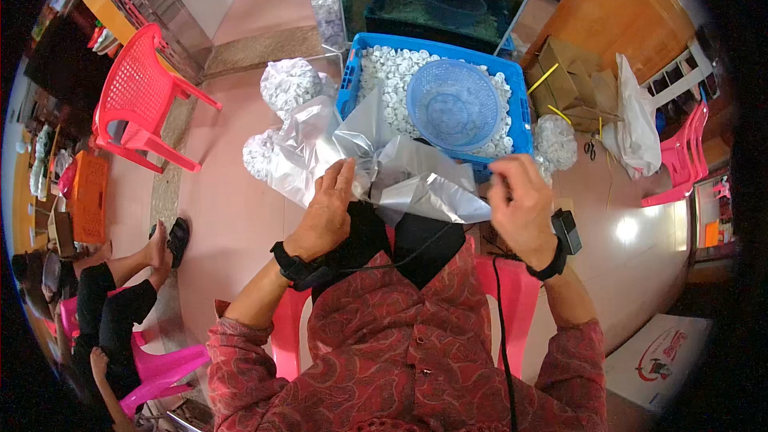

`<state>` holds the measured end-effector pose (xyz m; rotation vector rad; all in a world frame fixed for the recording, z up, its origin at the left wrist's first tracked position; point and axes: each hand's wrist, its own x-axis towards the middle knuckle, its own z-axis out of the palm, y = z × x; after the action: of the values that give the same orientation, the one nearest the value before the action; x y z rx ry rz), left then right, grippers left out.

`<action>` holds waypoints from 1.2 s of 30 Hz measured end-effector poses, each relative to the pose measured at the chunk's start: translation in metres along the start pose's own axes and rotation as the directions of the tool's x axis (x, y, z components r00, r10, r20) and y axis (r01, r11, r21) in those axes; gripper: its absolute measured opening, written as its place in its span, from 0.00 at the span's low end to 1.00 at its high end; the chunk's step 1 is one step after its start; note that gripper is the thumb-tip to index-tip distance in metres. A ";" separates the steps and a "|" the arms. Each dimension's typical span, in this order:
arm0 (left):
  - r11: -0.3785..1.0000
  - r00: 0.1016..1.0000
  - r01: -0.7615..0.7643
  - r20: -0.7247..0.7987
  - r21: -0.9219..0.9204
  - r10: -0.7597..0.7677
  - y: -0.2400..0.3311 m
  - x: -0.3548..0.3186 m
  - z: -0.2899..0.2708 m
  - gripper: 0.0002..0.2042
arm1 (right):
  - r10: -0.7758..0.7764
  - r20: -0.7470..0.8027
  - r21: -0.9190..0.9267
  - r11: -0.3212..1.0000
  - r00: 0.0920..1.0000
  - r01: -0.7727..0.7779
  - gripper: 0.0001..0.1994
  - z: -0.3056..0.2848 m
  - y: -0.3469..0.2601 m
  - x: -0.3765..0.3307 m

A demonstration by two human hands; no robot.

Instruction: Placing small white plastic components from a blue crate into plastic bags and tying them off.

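Well, the biggest thing before me is the blue tray (520,100), set just past my knees (436,252) and filled with loose pieces. Across its near edge and over my knees lies the silvery plastic film (428,184), crumpled and slack; if I drew it back carelessly, a fold could catch the tray's rim and tear or drag. The round blue basket (452,142) sits on the heap toward the tray's right, its base resting on uneven stuff, so a tug on the film beneath its near side could tip it. Left of the tray, stuffed clear bags (290,86) rest against the film's far side, and a wide sweep of my arm could topple one.

My left hand (324,208) has its fingers nearly straight and together against the film; my right hand (520,204) is curled by the film's right corner. With the left thumb hidden and the right hand blurred, I can't tell whether either pinches the plastic. A weak hold there could let the slippery sheet slide off my lap. The thin black cord (412,258) from my left wrist loops over my knees and could snag a fold. Smallest are the white pieces (386,80), which could scatter onto the floor if the tray were jolted.
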<state>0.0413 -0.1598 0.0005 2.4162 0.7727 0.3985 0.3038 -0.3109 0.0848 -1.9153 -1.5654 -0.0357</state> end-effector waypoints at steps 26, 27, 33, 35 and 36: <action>0.994 0.987 0.109 -0.123 0.008 -0.107 -0.029 0.004 0.012 0.38 | 0.004 0.422 0.085 0.995 0.907 -0.044 0.16 0.069 0.005 -0.002; 0.996 0.988 0.084 -0.131 -0.013 -0.085 -0.034 0.002 0.012 0.36 | 0.003 0.535 0.085 0.995 0.845 -0.057 0.12 0.064 0.003 0.003; 0.998 0.994 0.057 -0.090 -0.038 -0.061 -0.048 0.005 0.001 0.30 | -0.105 0.514 0.139 0.990 0.851 0.038 0.08 0.057 -0.010 0.014; 1.000 0.999 -0.015 -0.052 -0.002 0.015 -0.055 0.005 0.001 0.29 | -0.141 0.496 0.120 0.988 0.856 0.093 0.07 0.056 -0.012 0.019; 1.000 0.999 -0.013 -0.052 -0.004 0.013 -0.053 0.006 -0.001 0.29 | -0.151 0.477 0.079 0.988 0.866 0.129 0.06 0.055 -0.011 0.019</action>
<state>0.0221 -0.1203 -0.0298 2.4159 0.7784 0.4692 0.2791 -0.2668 0.0548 -1.8593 -2.0093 0.4464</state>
